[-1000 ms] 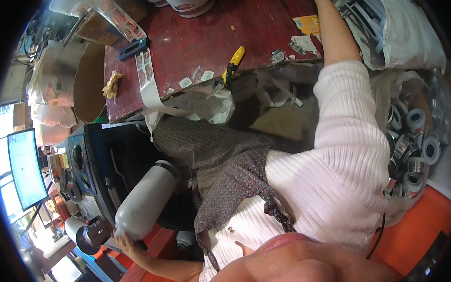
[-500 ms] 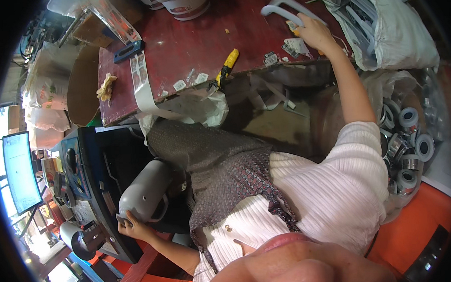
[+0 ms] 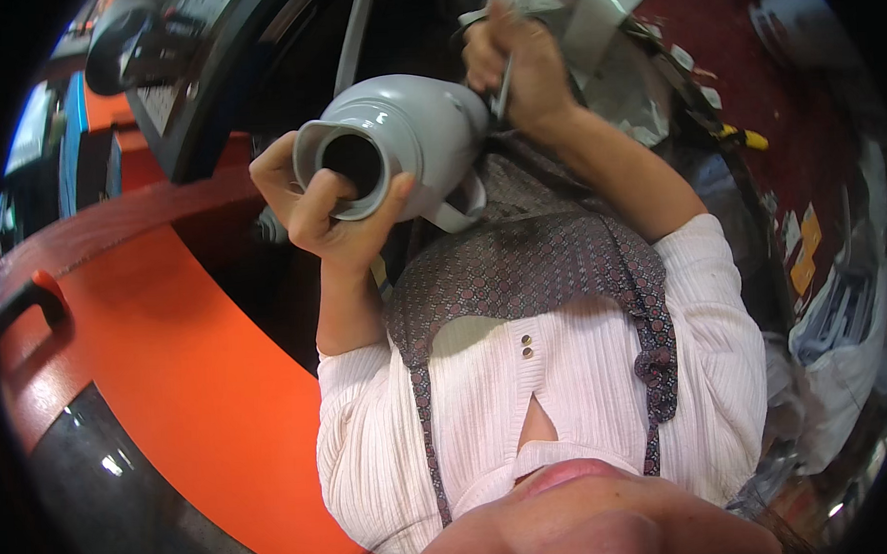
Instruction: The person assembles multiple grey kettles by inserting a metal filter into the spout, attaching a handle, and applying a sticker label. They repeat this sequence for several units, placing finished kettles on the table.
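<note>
A grey thermos jug (image 3: 414, 122) lies tilted above my lap, its wide round mouth facing me. My left hand (image 3: 339, 217) grips it by the rim, with a finger inside the opening and the thumb along the neck. A grey loop handle (image 3: 463, 206) sticks out from the jug's lower side. By the jug's far end, my right hand (image 3: 522, 69) is closed and slightly blurred. A thin pale piece shows beside its fingers; what it holds I cannot make out.
An orange panel (image 3: 206, 334) spreads at the lower left, with a black-and-red handle (image 3: 42, 299) near it. On the right is a dark red table (image 3: 789, 109) with a yellow-handled tool (image 3: 744, 137). A white sack (image 3: 838, 390) of grey parts stands lower right.
My view has swung left. The right hand has left the table, where it held a grey curved handle, and come to the jug's far end. The jug's mouth has turned towards me.
</note>
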### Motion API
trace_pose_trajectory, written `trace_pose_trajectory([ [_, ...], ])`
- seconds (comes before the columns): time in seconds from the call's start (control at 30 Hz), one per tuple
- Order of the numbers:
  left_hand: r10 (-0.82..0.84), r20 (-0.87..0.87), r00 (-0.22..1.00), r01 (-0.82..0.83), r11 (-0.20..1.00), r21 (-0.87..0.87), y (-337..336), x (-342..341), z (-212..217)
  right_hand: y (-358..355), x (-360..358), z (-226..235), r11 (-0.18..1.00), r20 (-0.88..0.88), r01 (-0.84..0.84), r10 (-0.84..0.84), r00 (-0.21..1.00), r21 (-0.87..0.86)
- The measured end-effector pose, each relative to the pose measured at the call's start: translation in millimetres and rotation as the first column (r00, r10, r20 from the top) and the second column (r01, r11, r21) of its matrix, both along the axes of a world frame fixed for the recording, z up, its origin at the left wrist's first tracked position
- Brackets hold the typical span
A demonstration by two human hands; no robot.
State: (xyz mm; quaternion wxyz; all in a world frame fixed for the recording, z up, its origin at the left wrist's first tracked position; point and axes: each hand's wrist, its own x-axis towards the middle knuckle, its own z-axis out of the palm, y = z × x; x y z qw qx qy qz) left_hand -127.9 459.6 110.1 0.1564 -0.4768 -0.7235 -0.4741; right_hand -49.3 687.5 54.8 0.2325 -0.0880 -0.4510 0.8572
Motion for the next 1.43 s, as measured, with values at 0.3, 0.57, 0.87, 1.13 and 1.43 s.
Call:
trace_pose_trajectory([
  [0.3,-0.142,-0.086,0.986,0.147,0.987,0.065,-6.2,-28.8,-22.8,-27.4,-42.6,7.3,0.992,0.188,-0.121,0.127,0.974,-0.044],
  [0.57,-0.357,-0.115,0.927,0.366,0.928,0.071,9.0,-34.9,-39.0,-18.1,-34.2,-28.5,0.868,0.307,-0.167,0.018,0.952,0.467],
  [0.87,-0.534,0.845,0.023,-0.053,0.844,0.534,2.4,-69.5,-85.1,-15.5,-44.9,6.0,0.537,0.348,-0.124,-0.338,0.875,0.834],
  [1.13,-0.318,0.716,0.621,0.067,0.932,0.356,36.3,-53.3,-72.9,-43.8,-4.2,53.3,0.378,0.076,-0.114,0.114,0.991,0.919],
  [1.43,-0.731,0.626,0.271,-0.404,0.504,0.764,44.4,-94.5,-96.7,-20.1,37.6,-12.1,0.314,-0.271,0.28,-0.073,0.96,0.907],
])
